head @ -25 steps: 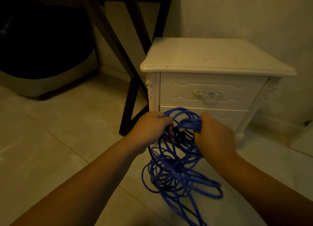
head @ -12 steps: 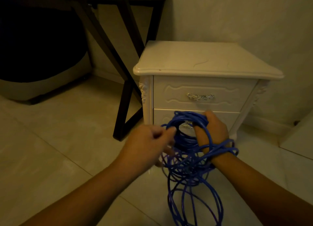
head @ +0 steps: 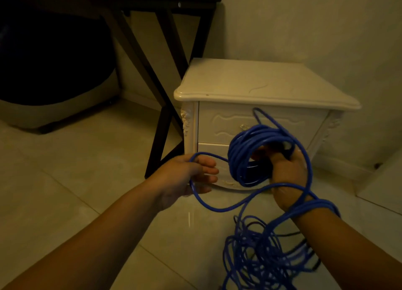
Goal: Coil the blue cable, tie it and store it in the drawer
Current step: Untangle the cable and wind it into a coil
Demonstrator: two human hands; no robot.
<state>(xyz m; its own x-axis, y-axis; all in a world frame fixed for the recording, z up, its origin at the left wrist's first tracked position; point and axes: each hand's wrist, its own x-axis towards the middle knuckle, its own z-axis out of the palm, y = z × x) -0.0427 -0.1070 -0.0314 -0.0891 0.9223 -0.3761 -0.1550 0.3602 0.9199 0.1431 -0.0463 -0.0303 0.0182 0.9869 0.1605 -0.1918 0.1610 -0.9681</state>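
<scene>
- The right hand (head: 285, 170) is closed around a bundle of loops of the blue cable (head: 245, 157), its grip holding the coil at the far side while the loops stand up in front of the fingers.
- More turns of the cable wrap around the right wrist, just behind that grip, and one thin loop rises above the coil, in front of the top drawer (head: 226, 124).
- The left hand (head: 191, 176) is loosely curled, not fully closed, with a single strand of the cable running through its grip over the fingers and thumb.
- From the left grip the strand sags down in a curve and climbs toward the right wrist; another part of it arcs across to the coil.
- Below the right forearm a loose tangle of the cable lies on the tiled floor (head: 76, 181).
- Beyond both grips stands a cream nightstand (head: 250, 87); its top drawer is shut, and the metal handle (head: 244, 127) is partly hidden behind the coil.
- The lower drawer front is mostly hidden by the hands and the coil.
- Left of the nightstand, beyond the left grip, a dark desk (head: 165, 57) with crossed legs stands against the wall.
</scene>
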